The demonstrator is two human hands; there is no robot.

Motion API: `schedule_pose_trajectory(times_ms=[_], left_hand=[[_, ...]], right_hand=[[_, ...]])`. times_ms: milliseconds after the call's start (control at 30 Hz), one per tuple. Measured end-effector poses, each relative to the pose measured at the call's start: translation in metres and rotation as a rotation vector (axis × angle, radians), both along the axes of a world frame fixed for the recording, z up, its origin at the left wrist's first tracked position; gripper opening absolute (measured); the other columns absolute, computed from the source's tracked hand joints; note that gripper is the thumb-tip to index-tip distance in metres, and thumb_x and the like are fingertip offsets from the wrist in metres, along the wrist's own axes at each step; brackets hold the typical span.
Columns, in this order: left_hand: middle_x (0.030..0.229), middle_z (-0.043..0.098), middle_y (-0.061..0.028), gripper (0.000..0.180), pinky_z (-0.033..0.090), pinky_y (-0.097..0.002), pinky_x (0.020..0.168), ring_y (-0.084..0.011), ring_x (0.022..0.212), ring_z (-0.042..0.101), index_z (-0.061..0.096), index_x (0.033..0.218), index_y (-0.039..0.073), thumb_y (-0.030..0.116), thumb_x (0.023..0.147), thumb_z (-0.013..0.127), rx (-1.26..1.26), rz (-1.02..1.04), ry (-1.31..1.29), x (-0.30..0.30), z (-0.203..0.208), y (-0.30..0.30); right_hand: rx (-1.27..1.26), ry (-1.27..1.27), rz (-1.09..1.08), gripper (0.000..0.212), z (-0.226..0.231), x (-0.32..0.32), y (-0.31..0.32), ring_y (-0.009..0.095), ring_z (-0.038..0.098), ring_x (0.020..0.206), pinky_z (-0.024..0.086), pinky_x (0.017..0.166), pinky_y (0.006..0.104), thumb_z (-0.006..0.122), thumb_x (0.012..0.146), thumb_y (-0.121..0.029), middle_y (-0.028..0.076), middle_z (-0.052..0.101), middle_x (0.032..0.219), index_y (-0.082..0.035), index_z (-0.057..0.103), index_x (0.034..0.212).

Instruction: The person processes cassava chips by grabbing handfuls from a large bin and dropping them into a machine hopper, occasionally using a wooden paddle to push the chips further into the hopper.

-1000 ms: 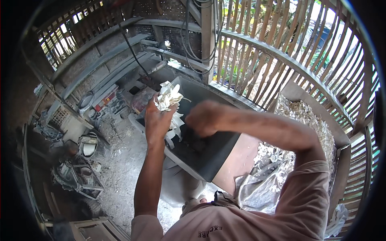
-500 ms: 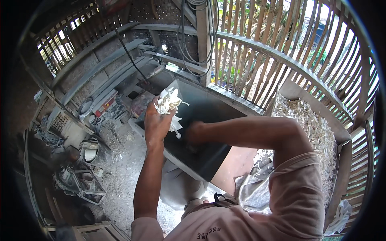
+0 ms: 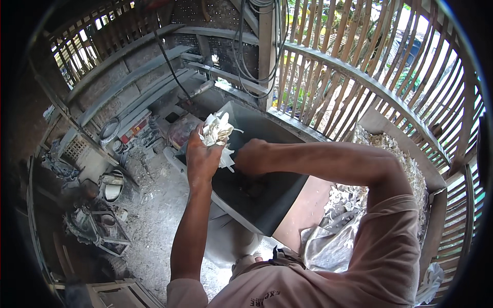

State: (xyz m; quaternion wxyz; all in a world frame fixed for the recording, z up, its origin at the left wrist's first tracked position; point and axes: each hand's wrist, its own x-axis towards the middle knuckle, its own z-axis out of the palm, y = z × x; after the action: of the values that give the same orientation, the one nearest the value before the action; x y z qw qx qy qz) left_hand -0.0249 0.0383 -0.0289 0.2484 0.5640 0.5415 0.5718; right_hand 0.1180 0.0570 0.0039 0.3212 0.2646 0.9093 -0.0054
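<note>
A person's left hand [image 3: 203,156] holds a bunch of pale, papery husk-like scraps [image 3: 216,131] over the mouth of a dark metal hopper [image 3: 267,154], the fingers [image 3: 197,141] closed round the lower part of the bunch so that its ragged ends fan out above them. The right hand [image 3: 251,156] sits just beside the left, low inside the hopper; its fingers are turned away from the camera, and whether they are open or closed cannot be told.

The scraps look light, dry and limp, the kind of material that crushes and sheds bits rather than breaks, so a full-fisted grip near the base, as here, seems the surest hold; a loose pinch at the tips would likely let pieces slip free.

Beyond the fingers, at the far left of the hopper, lies a reddish, rounded sack or bag [image 3: 182,133] on the dusty floor [image 3: 154,215]. Farther out from the left hand, a red-and-white box-shaped package [image 3: 137,128] rests by a coil of wire; its markings are too small to make out. To the right of the person's right arm, a heap of similar pale scraps [image 3: 390,169] fills a wooden bin beneath a slatted bamboo wall [image 3: 359,66], with a grey sheet [image 3: 328,246] spread below it.
</note>
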Motion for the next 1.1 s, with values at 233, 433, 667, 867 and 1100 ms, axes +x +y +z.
schedule_pose_trajectory(times_ms=[233,433,667,867,1100], left_hand=[[0.106,0.066,-0.0168,0.043,0.049,-0.0374,0.085,-0.0289,0.096,0.066,0.062,0.113,0.0,0.012,0.074,0.075,-0.034,0.004,0.004,0.005,0.011,-0.002],[0.108,0.064,-0.0175,0.041,0.048,-0.0375,0.088,-0.0292,0.101,0.064,0.063,0.113,0.0,0.014,0.076,0.074,-0.12,0.039,0.002,0.003,0.009,-0.005],[0.104,0.069,-0.0144,0.038,0.05,-0.0345,0.082,-0.0227,0.094,0.067,0.062,0.111,-0.003,0.011,0.077,0.072,-0.056,-0.098,-0.159,0.0,0.01,-0.006],[0.112,0.067,-0.0189,0.049,0.049,-0.0344,0.086,-0.0247,0.099,0.066,0.059,0.117,-0.006,0.014,0.076,0.075,0.004,-0.049,-0.051,0.008,0.013,-0.002],[0.103,0.07,-0.0152,0.042,0.05,-0.0343,0.085,-0.0237,0.093,0.068,0.061,0.115,-0.003,0.012,0.078,0.072,0.014,-0.039,-0.045,0.004,0.017,-0.008]], right_hand=[[0.128,0.001,0.164,0.027,-0.075,-0.003,0.009,0.027,0.069,0.097,0.057,0.078,0.0427,0.067,0.082,-0.028,0.01,0.071,0.107,-0.014,0.073,0.105],[0.024,-0.046,0.053,0.026,-0.011,-0.006,-0.008,0.026,0.07,0.095,0.057,0.076,0.0423,0.066,0.085,-0.028,0.01,0.071,0.104,-0.014,0.073,0.105],[-0.012,-0.067,0.109,0.03,-0.006,-0.011,-0.008,0.026,0.067,0.105,0.056,0.079,0.0425,0.069,0.084,-0.025,0.01,0.069,0.113,-0.011,0.071,0.111],[0.13,-0.061,0.172,0.036,-0.079,-0.001,-0.006,0.025,0.069,0.095,0.056,0.078,0.0381,0.071,0.079,-0.036,0.01,0.071,0.102,-0.015,0.071,0.108],[-0.004,-0.046,0.132,0.029,-0.007,-0.016,-0.014,0.029,0.069,0.094,0.056,0.078,0.0413,0.071,0.08,-0.032,0.013,0.071,0.101,-0.012,0.072,0.101]])
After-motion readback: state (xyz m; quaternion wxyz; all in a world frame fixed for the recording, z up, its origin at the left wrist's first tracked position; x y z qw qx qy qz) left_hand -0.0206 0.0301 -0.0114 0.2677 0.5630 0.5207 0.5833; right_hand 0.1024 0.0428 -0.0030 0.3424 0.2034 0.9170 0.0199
